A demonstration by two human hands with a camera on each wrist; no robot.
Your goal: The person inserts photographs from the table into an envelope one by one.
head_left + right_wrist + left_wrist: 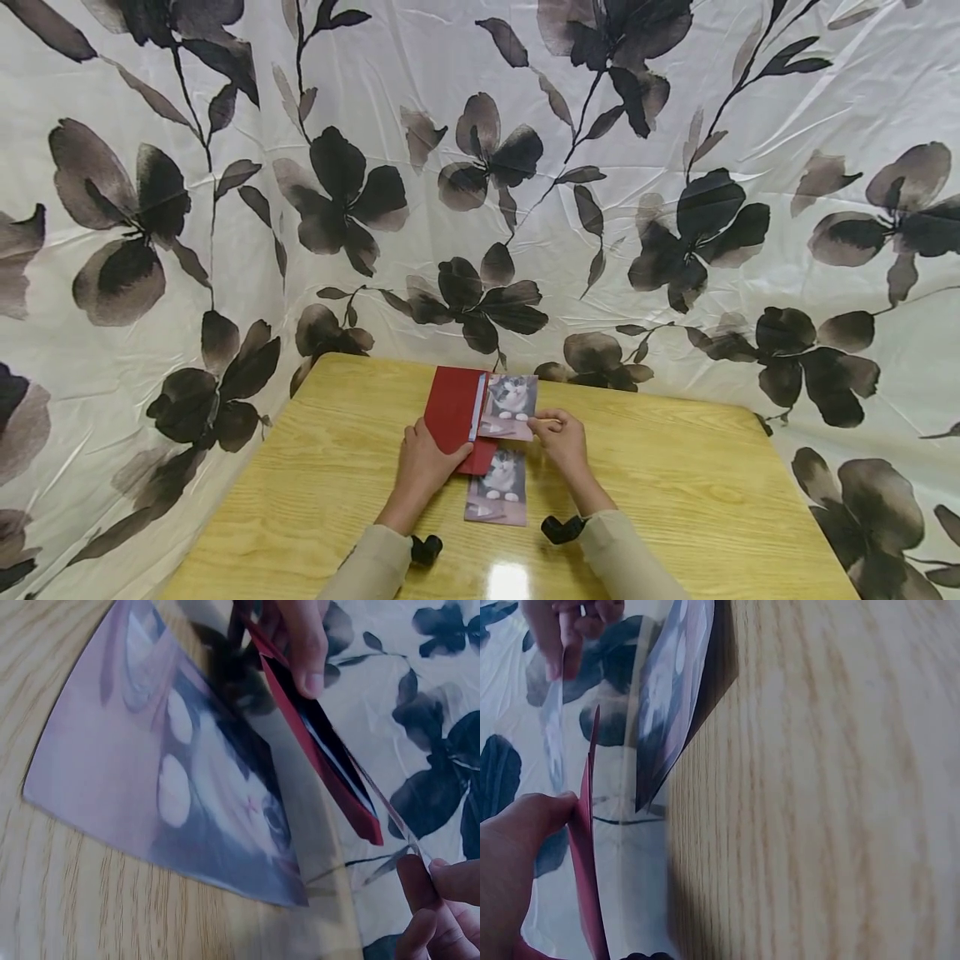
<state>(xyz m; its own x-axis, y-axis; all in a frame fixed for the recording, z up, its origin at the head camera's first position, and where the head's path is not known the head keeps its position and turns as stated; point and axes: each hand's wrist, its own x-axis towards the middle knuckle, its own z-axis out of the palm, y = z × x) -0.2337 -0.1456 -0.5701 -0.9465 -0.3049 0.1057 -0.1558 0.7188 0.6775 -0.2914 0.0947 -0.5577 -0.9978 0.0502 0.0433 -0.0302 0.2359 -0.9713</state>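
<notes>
In the head view my left hand (426, 465) grips a red envelope (452, 407) by its lower part, thumb on the near face. A blue-white strip runs along the envelope's right edge. My right hand (564, 442) pinches the right edge of a cat photo (512, 398), whose left edge lies right at the strip. In the right wrist view the envelope (300, 727) gapes open with a dark inside, and the held photo is seen edge-on at its mouth. A second cat photo (498, 502) lies below on the table, its top partly hidden by the envelope.
The wooden table (300, 492) carries a light glare near its front. A white cloth (600, 292) with dark flowers hangs behind and at the left. In the right wrist view the lying photo (97, 765) curls up from the wood.
</notes>
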